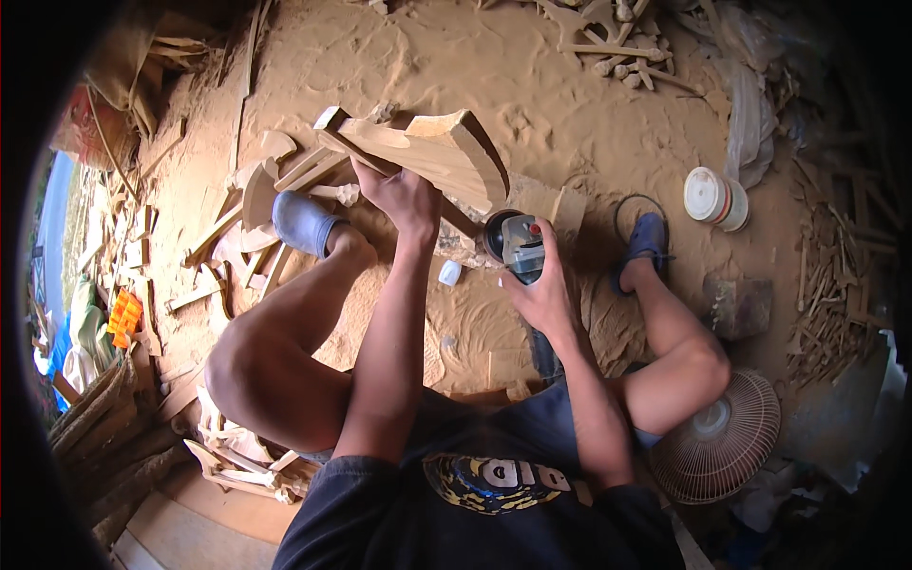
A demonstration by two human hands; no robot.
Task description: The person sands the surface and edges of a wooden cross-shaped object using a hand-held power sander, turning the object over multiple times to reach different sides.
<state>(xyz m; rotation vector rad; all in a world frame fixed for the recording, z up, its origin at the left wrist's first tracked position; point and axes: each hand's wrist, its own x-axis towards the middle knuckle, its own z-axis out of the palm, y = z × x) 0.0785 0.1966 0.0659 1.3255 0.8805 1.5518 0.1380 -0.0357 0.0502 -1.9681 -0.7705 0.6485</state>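
My left hand is closed around the rail of a pale, carved wooden piece with a broad curved panel. It holds the piece raised and tilted in front of me. My right hand grips an angle grinder with a grey head and a red button. The grinder's round dark disc is close to the lower end of the wooden rail; whether they touch, I cannot tell. Part of the grinder's body is hidden by my right hand and forearm.
Sawdust covers the ground. Cut wooden parts lie beside my left foot, and more wood is heaped at the far right. A white bucket, a round fan and a small white cap-like object are nearby.
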